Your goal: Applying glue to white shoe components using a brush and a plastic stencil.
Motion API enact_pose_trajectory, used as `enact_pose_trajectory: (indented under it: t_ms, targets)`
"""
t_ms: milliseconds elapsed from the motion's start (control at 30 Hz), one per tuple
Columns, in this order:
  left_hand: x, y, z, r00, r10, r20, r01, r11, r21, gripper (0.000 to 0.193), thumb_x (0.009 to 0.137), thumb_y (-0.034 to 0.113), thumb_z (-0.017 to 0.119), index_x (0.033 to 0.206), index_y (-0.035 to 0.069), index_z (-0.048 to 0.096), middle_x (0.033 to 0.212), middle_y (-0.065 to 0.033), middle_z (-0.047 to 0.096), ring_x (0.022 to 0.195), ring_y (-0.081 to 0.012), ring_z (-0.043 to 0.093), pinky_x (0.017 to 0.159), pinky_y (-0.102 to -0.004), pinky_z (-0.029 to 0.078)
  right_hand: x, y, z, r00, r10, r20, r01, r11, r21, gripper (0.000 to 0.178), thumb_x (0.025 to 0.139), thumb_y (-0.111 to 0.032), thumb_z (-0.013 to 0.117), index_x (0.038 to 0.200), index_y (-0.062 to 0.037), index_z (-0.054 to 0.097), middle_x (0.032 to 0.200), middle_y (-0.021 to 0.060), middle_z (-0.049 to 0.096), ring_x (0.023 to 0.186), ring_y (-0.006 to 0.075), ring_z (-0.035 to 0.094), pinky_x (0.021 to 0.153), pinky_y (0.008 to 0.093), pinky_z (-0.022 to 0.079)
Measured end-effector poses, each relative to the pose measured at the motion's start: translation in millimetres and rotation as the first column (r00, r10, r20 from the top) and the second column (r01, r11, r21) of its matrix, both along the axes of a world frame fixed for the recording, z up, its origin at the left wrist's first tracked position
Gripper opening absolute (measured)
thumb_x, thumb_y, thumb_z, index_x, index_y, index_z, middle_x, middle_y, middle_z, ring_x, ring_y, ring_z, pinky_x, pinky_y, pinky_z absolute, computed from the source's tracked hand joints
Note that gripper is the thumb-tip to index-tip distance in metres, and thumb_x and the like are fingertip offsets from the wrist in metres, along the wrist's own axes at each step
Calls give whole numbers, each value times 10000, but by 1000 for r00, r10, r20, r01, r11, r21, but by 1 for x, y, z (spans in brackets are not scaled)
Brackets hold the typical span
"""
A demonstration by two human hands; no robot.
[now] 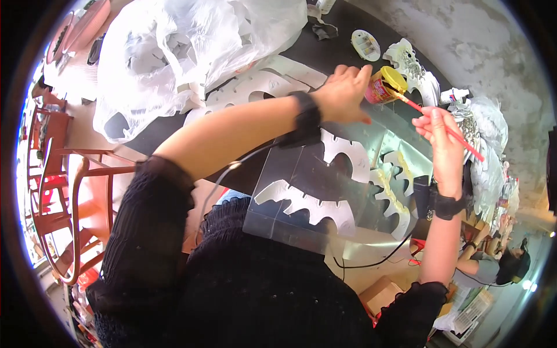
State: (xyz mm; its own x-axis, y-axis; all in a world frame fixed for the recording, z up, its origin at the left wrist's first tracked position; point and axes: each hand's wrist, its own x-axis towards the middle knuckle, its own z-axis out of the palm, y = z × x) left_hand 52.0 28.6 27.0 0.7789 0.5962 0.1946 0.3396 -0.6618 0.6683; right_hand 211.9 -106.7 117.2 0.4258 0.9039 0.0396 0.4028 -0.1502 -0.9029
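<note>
My right hand (441, 136) grips the red handle of a brush (418, 107), whose tip reaches the mouth of a small yellow and red can (378, 91). Just left of that can is my left hand (345, 95), its fingers spread and nothing in them; whether a fingertip touches the can I cannot tell. Nearer to me, a clear sheet (272, 223) bears several white scalloped pieces, one of them a curved piece (310, 210) at the front. Another white piece (348, 153) lies behind it. Yellowish streaks mark the toothed piece (386, 188) on the right.
Large white plastic bags (191, 52) cover the table's left part. An oval white object (365, 45) and a small white bottle (454, 95) are beyond the can. A wooden chair (75, 214) stands at left. Another person (487, 264) sits at far right.
</note>
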Motion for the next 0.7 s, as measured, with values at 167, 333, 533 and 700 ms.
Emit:
enact_pose_trajectory:
  t_ms: [167,333,533,700]
  targets:
    - [52,21,-11,999,42,-21,-44,995,-94,1136,465,339,828,1323,-4,168,1096,-238,516,1113,-373,404,918,-452,324,-14,8,-12,976,33,216,-41,999,35,252,917,-206,487,973,23,576,799,67,612,756,131,606,690,240,470]
    - [63,22,-20,997,64,46,-61,996,-72,1152,452,326,835,1339,34,161,1061,-232,538,1097,-350,425,886,-455,307,-19,22,-16,957,26,288,-31,999,15,255,901,-204,514,956,37,574,721,76,610,705,121,607,666,232,463]
    - [71,19,-21,994,105,20,-104,994,-41,1121,452,306,828,1326,52,174,1052,-140,584,1092,-305,437,855,-445,297,2,41,-29,954,-57,293,54,998,19,303,905,-266,502,871,28,566,653,85,593,556,141,603,538,244,464]
    - [69,22,-27,993,106,59,-104,994,-28,1141,448,345,826,1334,42,175,1027,-230,542,1050,-341,464,862,-446,292,16,35,-24,934,-257,-248,274,961,33,413,913,-352,465,885,53,545,640,92,578,577,189,618,540,261,484]
